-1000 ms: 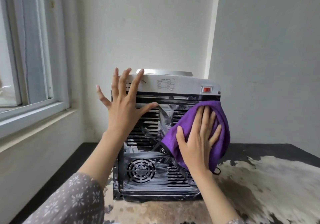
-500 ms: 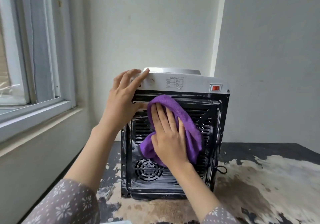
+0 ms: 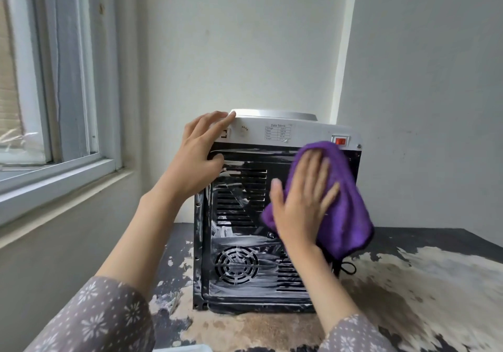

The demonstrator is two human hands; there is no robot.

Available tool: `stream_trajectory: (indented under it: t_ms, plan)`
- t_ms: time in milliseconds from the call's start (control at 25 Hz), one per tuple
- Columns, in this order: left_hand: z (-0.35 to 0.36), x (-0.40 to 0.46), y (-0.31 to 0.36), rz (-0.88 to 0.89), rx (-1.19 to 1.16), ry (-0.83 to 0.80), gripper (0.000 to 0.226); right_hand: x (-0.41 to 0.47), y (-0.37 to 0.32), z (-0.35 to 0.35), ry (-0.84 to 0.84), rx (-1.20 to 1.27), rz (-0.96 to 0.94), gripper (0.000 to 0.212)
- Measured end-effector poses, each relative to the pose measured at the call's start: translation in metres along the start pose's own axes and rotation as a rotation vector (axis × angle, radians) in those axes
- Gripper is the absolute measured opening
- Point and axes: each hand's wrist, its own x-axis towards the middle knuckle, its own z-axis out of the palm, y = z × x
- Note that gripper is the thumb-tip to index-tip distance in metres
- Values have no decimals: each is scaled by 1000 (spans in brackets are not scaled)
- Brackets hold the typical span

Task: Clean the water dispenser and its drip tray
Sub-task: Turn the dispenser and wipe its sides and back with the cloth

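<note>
Since a moment ago, right hand (image 3: 302,204) slid the fuzzy purple cloth (image 3: 340,202) to the white-topped black water dispenser's (image 3: 245,215) upper right, fingers flat; left hand (image 3: 198,155) braces its top-left corner, fingers relaxed.

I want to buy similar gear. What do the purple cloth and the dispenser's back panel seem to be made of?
Purple cloth: looks like microfibre, with a fuzzy matte pile and dark stitched edge. Back panel: probably black painted sheet metal, glossy, with punched louvres and a round fan grille.

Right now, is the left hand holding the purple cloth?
No. The left hand rests bare on the dispenser's upper left corner, while the right hand presses the purple cloth flat against the back panel.
</note>
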Motion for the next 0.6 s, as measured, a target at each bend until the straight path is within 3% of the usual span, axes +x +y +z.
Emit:
stream_trajectory:
  t_ms: [160,280,400,520,600]
  plan:
    - [1,0,6,-55,-82,50,70,-20,-74,10,-62,33,-323,58]
    - [2,-1,9,-84,-100,85,62,-18,-90,9,-46,107,-453,43]
    - [3,-1,8,-68,-89,123,56,-5,-55,2,-62,54,-592,50]
    - [2,-2,7,-57,-99,130,52,8,2,-9,-38,87,-488,60]
    - [3,-3,6,-57,-107,126,52,13,43,-19,-7,-15,-444,63]
